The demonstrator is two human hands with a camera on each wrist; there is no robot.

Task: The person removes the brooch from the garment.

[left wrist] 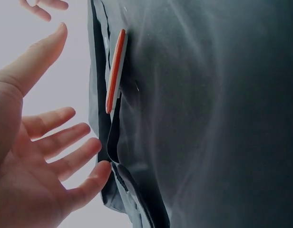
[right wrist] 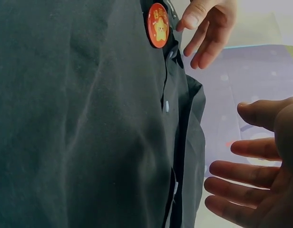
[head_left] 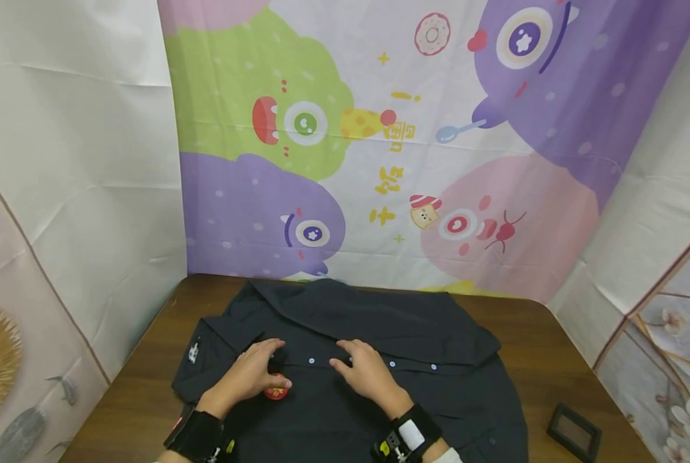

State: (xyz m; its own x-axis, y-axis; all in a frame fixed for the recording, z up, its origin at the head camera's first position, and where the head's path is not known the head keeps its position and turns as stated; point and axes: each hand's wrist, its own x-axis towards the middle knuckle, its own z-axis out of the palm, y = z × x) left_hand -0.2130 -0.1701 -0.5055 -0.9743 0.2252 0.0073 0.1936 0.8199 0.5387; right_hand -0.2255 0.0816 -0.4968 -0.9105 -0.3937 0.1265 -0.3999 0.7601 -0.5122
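A dark button-up shirt [head_left: 333,421] lies spread across the table, its row of white buttons running from side to side in the head view. On its front sits a round red badge [right wrist: 159,25] with a yellow bear-like figure; in the left wrist view the badge [left wrist: 116,71] shows edge-on against the fabric. My left hand [head_left: 251,372] hovers beside and over the badge, fingers spread and holding nothing. To the right, my right hand [head_left: 369,374] hangs over the button strip with its fingers loosely extended, nothing in its grasp.
A small black frame [head_left: 574,432] lies on the brown wooden table [head_left: 544,360] at the right. Behind the table hangs a cloth with cartoon monsters [head_left: 379,154]. Pale fabric walls [head_left: 101,161] stand on both sides.
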